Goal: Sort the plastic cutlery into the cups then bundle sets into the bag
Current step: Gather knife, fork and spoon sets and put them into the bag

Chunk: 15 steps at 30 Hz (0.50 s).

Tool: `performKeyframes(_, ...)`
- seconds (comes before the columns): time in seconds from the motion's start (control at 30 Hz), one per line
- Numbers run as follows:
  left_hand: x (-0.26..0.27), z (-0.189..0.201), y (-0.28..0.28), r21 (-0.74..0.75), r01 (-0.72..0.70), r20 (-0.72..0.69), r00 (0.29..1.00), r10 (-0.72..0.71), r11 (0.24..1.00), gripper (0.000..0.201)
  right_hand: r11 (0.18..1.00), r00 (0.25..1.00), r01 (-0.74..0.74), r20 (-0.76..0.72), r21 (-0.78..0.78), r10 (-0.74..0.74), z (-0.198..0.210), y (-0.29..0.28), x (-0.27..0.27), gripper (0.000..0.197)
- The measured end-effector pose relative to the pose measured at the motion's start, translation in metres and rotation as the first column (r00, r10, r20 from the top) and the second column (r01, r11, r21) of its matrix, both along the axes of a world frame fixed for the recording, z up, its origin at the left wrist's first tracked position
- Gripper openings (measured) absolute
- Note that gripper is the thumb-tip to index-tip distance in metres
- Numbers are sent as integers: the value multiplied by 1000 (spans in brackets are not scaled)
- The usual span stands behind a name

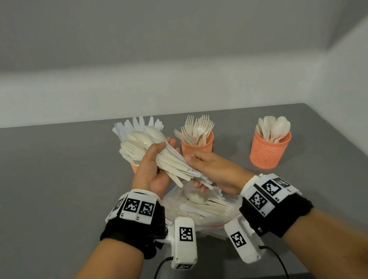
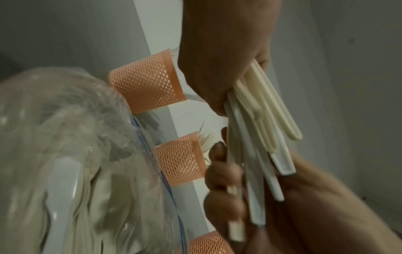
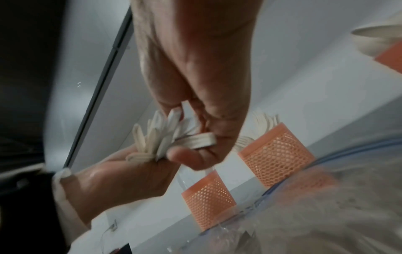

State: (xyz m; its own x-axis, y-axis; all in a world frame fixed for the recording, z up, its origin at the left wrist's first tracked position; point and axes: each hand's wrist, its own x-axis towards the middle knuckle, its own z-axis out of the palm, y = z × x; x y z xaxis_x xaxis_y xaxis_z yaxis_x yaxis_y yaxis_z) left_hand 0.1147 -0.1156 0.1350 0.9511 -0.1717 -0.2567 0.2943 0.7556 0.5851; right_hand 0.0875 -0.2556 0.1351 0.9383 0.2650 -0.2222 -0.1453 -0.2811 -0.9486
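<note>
Cutlery bundle clamped in left hand grip, right hand pinching handles (above bag).

Left cup mostly hidden behind held cutlery bundle; bag contents blurred, partly behind wrists.

Orange mesh-patterned cups hold cream cutlery on a grey table; black-and-white checkered markers band both wrists.
</note>
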Motion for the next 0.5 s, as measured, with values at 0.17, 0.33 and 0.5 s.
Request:
performKeyframes(0.17,5,-5,10,-99,-57,14,998,59,993,9,987,996,-49,-69,153,60,6,-20,-1,23)
performKeyframes(0.33,6,-3,10,-59,-55,23,998,57,997,11,998,999,-23,30,66,21,4,-24,1,29)
performKeyframes(0.5,3,-4,3,-48,-72,7,997,72,996,12,976,934,154,345,-151,-94,-3,-10,1,18)
